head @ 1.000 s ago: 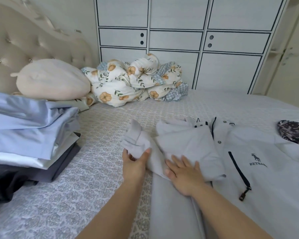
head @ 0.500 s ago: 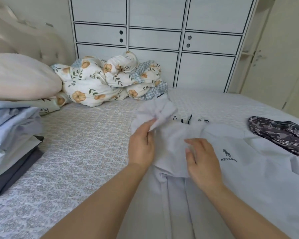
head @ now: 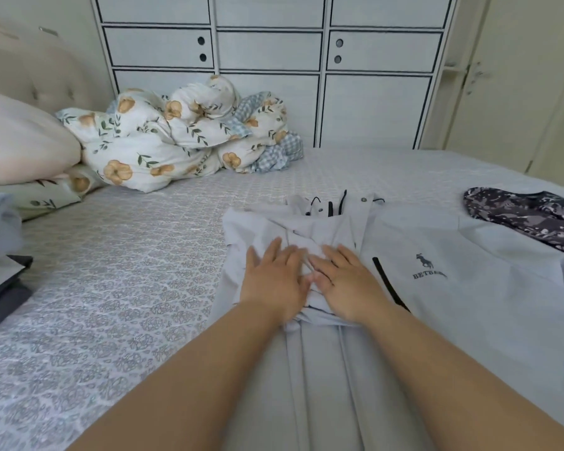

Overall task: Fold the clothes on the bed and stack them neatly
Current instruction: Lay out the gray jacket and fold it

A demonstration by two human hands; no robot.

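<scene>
A pale grey jacket (head: pixel 453 281) with a dark zip and a horse logo lies spread on the bed (head: pixel 111 271). Its left sleeve (head: pixel 274 229) is folded over onto the chest. My left hand (head: pixel 272 279) and my right hand (head: pixel 345 283) press flat on that folded sleeve, side by side, fingers straight. A dark patterned garment (head: pixel 528 216) lies at the right edge. A stack of folded clothes (head: pixel 0 255) sits at the far left, partly cut off by the frame.
A floral duvet (head: pixel 176 131) is bunched at the head of the bed beside a cream pillow (head: pixel 20 144). White wardrobe doors (head: pixel 267 60) stand behind the bed. The patterned bedsheet lies bare between the stack and the jacket.
My left hand carried the sleeve up and over onto the jacket's chest, then let go. Both hands now lie flat on the fold. The view shifted right.
</scene>
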